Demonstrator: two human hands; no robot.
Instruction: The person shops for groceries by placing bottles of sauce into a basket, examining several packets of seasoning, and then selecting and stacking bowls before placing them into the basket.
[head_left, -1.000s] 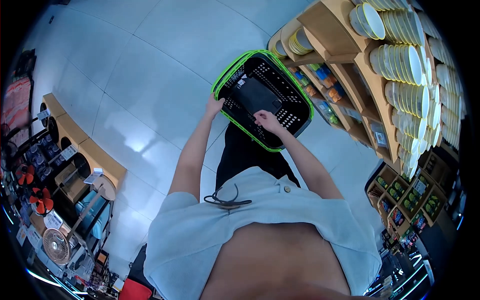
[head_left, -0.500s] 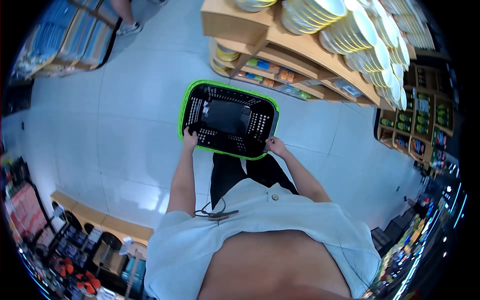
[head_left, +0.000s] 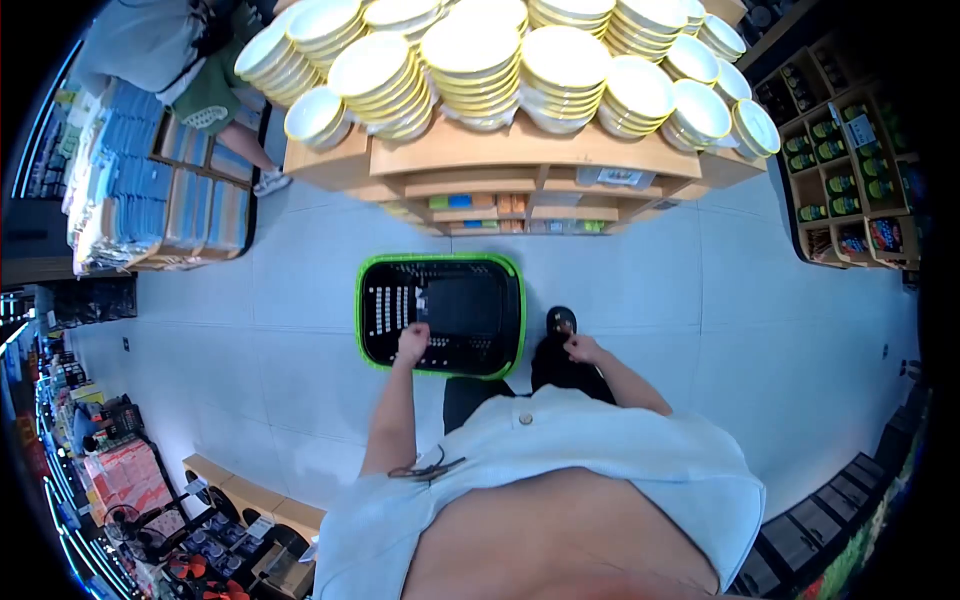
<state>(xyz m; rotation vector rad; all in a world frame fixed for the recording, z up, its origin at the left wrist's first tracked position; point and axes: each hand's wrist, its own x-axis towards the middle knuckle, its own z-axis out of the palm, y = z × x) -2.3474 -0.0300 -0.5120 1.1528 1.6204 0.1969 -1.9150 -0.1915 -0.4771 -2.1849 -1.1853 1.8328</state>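
A black shopping basket (head_left: 465,305) with a bright green rim appears low in front of my legs, its pierced inside facing up. My left hand (head_left: 413,338) is over its near side, fingers curled closed. Whatever is in those fingers, if anything, cannot be made out against the black basket. To the right of the basket, apart from its rim, my right hand (head_left: 580,348) hangs near my dark trousers with its fingers curled and nothing visible in them. My shoe (head_left: 562,320) shows just beyond that hand.
A wooden display stand (head_left: 480,160) ahead carries stacks of yellow-rimmed bowls (head_left: 470,60). On the left, another person's leg (head_left: 250,148) is beside a rack of blue packages (head_left: 130,180). Shelves of green-labelled goods (head_left: 840,165) stand at the right. Pale tiled floor (head_left: 300,300) surrounds the basket.
The view has turned and the bowl stand is now straight ahead. My right hand has come away from the basket's corner. My left hand has moved from the left rim to over the near side.
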